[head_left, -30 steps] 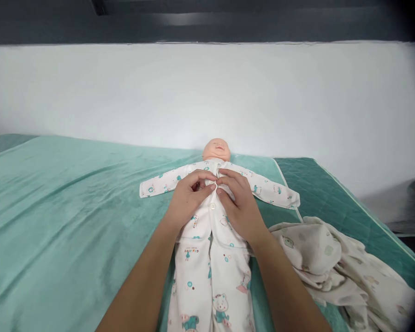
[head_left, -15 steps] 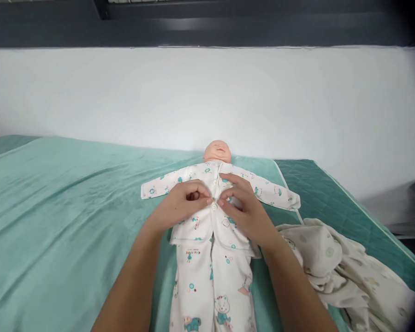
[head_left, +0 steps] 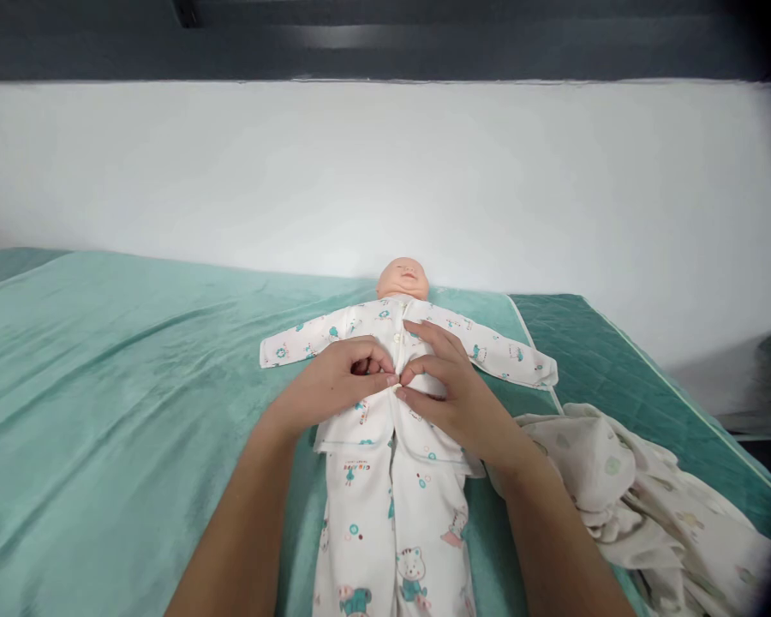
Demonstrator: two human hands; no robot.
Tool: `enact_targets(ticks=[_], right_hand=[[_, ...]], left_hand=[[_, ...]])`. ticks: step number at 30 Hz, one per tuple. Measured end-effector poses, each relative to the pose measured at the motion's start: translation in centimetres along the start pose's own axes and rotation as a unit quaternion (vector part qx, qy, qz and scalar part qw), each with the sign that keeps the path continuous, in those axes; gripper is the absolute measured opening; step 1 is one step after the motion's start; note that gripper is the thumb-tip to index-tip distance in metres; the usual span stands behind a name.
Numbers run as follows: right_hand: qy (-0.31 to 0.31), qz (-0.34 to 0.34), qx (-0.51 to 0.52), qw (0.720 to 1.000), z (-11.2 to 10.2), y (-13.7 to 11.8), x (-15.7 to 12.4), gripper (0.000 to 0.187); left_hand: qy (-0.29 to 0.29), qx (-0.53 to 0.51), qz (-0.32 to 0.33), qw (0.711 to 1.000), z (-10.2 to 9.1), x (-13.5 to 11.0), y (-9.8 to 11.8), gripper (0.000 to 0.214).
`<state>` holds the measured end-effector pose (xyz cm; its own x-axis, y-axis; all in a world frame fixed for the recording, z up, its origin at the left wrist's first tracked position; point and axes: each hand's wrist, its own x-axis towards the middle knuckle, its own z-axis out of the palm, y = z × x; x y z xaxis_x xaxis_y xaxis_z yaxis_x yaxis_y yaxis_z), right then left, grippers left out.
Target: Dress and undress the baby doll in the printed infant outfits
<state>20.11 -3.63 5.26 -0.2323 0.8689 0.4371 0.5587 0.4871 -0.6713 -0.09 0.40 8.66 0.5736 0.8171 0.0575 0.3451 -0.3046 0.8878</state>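
A baby doll [head_left: 403, 278] lies on its back on a teal blanket [head_left: 116, 377], dressed in a white printed shirt [head_left: 488, 347] and matching trousers [head_left: 391, 531]. Both my hands rest on the doll's belly. My left hand [head_left: 334, 386] pinches the left edge of the shirt's front opening. My right hand [head_left: 450, 390] pinches the right edge, thumb and forefinger meeting the left hand's at a small white button. The shirt's sleeves lie spread out to either side.
A crumpled cream printed cloth [head_left: 623, 488] lies on the blanket to the right of the doll. A darker quilted green mat [head_left: 604, 360] covers the right end of the surface. A white wall [head_left: 385, 171] runs along the far edge.
Both hands have slid down the shirt front, from the upper chest to a lower button near the belly. The upper buttons now show above my fingers.
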Motion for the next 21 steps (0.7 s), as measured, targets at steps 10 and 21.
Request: enact_targets(ticks=[10, 21], right_hand=[[0.017, 0.029, 0.072, 0.997, -0.13, -0.14, 0.18, 0.004], [0.018, 0.006, 0.039, 0.999, -0.06, -0.26, 0.12, 0.007]], left_hand=[[-0.043, -0.003, 0.004, 0.999, -0.53, 0.00, -0.07, 0.025], [-0.026, -0.022, 0.012, 0.999, -0.20, -0.01, -0.17, 0.022]])
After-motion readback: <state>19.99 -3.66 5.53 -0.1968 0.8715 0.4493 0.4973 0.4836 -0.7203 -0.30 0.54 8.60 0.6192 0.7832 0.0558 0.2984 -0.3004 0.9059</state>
